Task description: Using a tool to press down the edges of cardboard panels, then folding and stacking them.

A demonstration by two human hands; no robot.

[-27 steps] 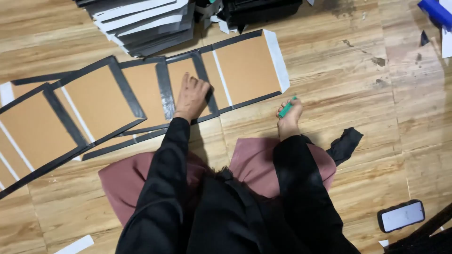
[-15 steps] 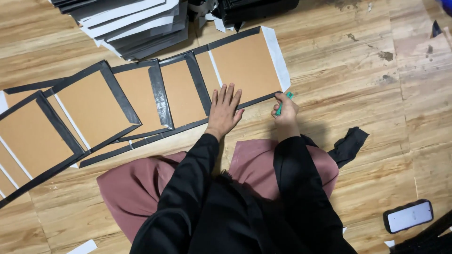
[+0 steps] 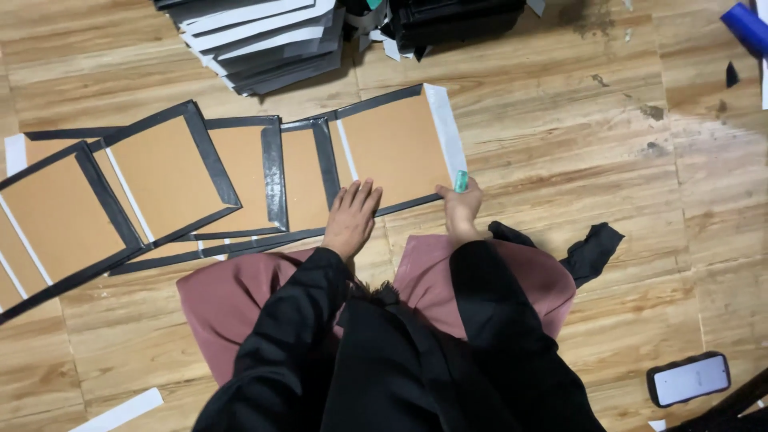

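Row of brown cardboard panels [image 3: 272, 180] lies flat on the wooden floor [image 3: 560, 160], right in front of the person's knees. Long axis runs left-right across the view, rising a little toward the right end. Panels are roughly square, brown faces up, each framed with black tape; some edges carry white strips. They overlap like shingles. The left ones sit skewed and stacked over their neighbours. Rightmost panel [image 3: 392, 148] has a white strip down its right edge.

Left hand [image 3: 352, 218] is palm down on the near edge of the row, at the black border between the last two panels. Fingers extended, slightly spread, pointing away from the body, pinching nothing.

Right hand [image 3: 462, 206] sits at the near right corner of the rightmost panel, fingers curled around a small teal object [image 3: 461, 181]. Probably a cutter or marker; too small to tell. Its tip points away from the body and touches the corner by the white strip.

Elsewhere:
- stack of black-and-white folded pieces [image 3: 264, 36] beyond the row
- black cloth scrap [image 3: 592, 248] just right of the knees
- phone [image 3: 688, 379] lower right, screen up
- loose white strip [image 3: 120, 412] lower left
- blue roll [image 3: 744, 24] in the top right corner
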